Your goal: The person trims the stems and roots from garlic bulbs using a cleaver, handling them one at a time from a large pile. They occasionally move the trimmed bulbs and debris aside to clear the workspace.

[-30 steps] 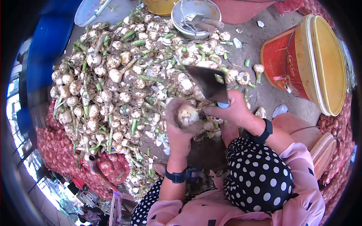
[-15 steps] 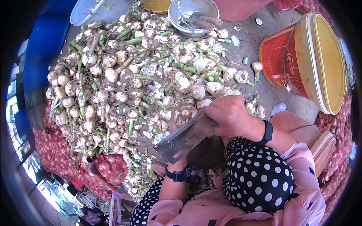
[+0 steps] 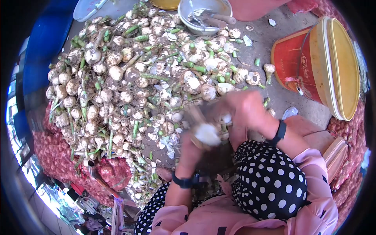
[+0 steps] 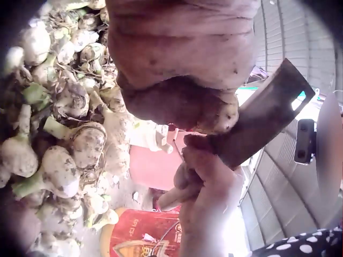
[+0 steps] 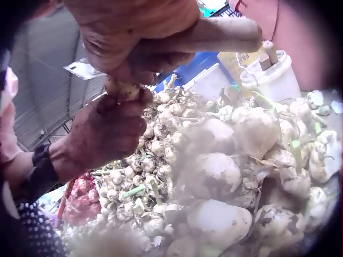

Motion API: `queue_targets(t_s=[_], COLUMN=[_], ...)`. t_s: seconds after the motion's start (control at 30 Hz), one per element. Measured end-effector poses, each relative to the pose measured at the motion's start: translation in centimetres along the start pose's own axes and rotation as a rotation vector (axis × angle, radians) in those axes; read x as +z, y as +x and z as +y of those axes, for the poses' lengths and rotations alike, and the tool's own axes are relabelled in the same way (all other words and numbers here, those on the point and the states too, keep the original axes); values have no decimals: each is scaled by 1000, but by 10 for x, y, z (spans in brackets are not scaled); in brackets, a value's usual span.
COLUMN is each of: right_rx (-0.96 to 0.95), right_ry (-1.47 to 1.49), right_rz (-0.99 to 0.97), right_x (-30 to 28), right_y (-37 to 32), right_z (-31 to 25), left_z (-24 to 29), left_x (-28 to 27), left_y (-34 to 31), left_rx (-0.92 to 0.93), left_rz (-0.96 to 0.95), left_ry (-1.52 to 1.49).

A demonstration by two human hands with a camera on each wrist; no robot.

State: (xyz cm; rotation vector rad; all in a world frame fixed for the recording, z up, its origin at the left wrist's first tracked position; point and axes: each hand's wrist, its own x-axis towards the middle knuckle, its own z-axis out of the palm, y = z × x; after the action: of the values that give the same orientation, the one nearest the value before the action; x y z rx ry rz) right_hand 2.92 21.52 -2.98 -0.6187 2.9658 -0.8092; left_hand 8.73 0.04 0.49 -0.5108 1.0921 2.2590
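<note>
In the head view the left hand (image 3: 190,150) holds a garlic bulb (image 3: 207,134), its pale side up and blurred. The right hand (image 3: 246,111), also blurred, is just right of it. The left wrist view shows a wide dark cleaver (image 4: 268,115) in the right hand (image 4: 209,187), its blade beside the bulb (image 4: 228,111) under the left hand (image 4: 182,48). From the right wrist, the cleaver's pale handle (image 5: 230,35) lies in the right hand's curled fingers, and the left hand (image 5: 102,131) grips the bulb (image 5: 126,90) close below.
A large heap of garlic (image 3: 113,74) with green stems covers the ground at left. A white bowl with wooden-handled tools (image 3: 203,31) stands behind it. At right are a red and yellow bucket (image 3: 293,62) and a pink tub; red net bags (image 3: 55,152) lie at left.
The cleaver's blade, which covered the left hand half a second ago, has moved off it. The right hand has shifted slightly right, and the bulb's pale side now shows.
</note>
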Motion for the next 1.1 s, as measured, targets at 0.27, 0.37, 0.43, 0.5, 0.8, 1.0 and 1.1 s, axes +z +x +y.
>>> queue_targets(t_s=[0.27,0.37,0.43,0.5,0.8,1.0,1.1], right_rx=[595,722,704,645,26,33,408], right_ry=[406,572,631,706,374,193,813], right_rz=[249,238,205,173,67,-45,-13], right_x=[-4,-3,2,8,-3,2,-4], right_y=[-6,-4,-2,-3,6,6,6], right_z=[33,31,22,18,-24,-4,-8], left_z=[12,-4,-7,-19,0,6,4], left_x=[-74,-148,-155,-184,-53,-10,-12], left_y=[45,44,46,59,27,17,30], left_rx=[572,563,362,296,116,418,619], left_rz=[542,978,1051,989,423,271,235], left_ry=[981,718,1460,1606,707,1231,1377])
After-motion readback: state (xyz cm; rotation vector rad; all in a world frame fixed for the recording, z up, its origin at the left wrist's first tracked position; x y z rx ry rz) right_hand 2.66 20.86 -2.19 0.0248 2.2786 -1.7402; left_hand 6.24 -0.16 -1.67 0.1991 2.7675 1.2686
